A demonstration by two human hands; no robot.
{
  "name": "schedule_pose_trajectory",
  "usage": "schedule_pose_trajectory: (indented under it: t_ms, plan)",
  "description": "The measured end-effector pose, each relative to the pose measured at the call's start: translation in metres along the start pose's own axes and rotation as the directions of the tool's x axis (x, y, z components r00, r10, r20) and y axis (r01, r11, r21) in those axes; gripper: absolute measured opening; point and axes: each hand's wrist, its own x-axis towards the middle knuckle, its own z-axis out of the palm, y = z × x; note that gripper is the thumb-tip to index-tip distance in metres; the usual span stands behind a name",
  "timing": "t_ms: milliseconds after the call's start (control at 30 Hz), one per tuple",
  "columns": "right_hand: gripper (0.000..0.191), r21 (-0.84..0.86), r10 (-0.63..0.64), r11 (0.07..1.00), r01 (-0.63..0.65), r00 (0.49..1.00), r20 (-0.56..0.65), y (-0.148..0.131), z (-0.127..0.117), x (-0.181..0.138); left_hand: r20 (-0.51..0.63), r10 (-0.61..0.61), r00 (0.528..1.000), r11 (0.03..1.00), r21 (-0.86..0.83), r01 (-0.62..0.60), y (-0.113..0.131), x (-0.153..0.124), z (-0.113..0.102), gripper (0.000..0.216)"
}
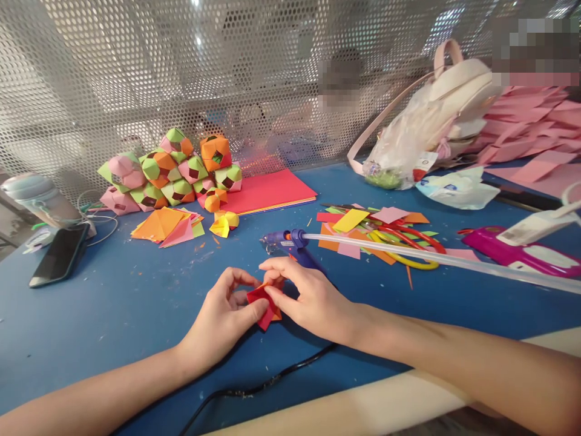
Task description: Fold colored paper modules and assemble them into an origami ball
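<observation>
Both my hands meet over the blue table [127, 303] and pinch a small folded red and orange paper piece [262, 307]. My left hand [224, 318] holds its left side with thumb and curled fingers. My right hand [308, 297] presses its upper right corner with the fingertips. Just behind my hands lies a blue glue gun [293, 242] with a long clear glue stick [436, 260] sticking out to the right.
A heap of folded paper cubes [181, 172] stands at the back left, with loose folded papers [167, 225], a red paper stack [270, 191], paper scraps and scissors [399, 242]. A phone [59, 254] lies far left. A black cable [254, 387] runs toward me.
</observation>
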Motion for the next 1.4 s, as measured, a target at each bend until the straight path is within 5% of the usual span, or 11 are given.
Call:
schedule_pose_trajectory:
  t_ms: [167, 333, 467, 567, 667, 1000, 1267, 1400]
  plan:
    - [0.023, 0.006, -0.014, 1.000, 0.014, 1.000, 0.002, -0.002, -0.002, 0.001, -0.147, 0.021, 0.989, 0.995, 0.102, -0.006, -0.005, 0.006, -0.007, 0.019]
    - [0.016, -0.036, -0.006, 0.999, 0.005, 1.000, -0.022, -0.010, -0.025, 0.007, -0.287, 0.017, 0.958, 0.993, -0.104, -0.048, -0.011, 0.017, -0.014, 0.018]
    - [0.023, -0.283, 0.185, 0.954, -0.104, 0.943, 0.277, -0.013, -0.059, 0.008, -0.299, -0.015, 0.954, 0.971, -0.231, -0.058, -0.009, 0.021, -0.016, 0.018]
    - [0.042, -0.536, 0.393, 0.826, -0.175, 0.861, 0.324, -0.005, -0.083, 0.008, -0.292, -0.014, 0.956, 0.965, -0.253, -0.063, -0.010, 0.022, -0.017, 0.019]
    - [0.046, -0.640, 0.503, 0.726, -0.252, 0.829, 0.245, 0.006, -0.094, 0.012, -0.290, 0.001, 0.957, 0.974, -0.216, -0.066, -0.012, 0.023, -0.019, 0.020]
    - [0.022, -0.350, 0.471, 0.838, -0.418, 0.879, 0.078, 0.031, -0.044, 0.023, -0.316, 0.049, 0.947, 0.997, -0.035, -0.063, -0.016, 0.023, -0.017, 0.016]
    - [0.028, -0.226, 0.378, 0.911, -0.345, 0.918, 0.123, 0.013, -0.037, 0.008, -0.280, 0.008, 0.960, 0.994, -0.106, -0.039, -0.021, 0.025, -0.019, 0.013]
    - [0.024, -0.273, 0.237, 0.942, -0.194, 0.962, 0.133, -0.006, -0.035, 0.001, -0.268, -0.007, 0.963, 0.994, -0.106, -0.023, -0.016, 0.024, -0.016, 0.011]
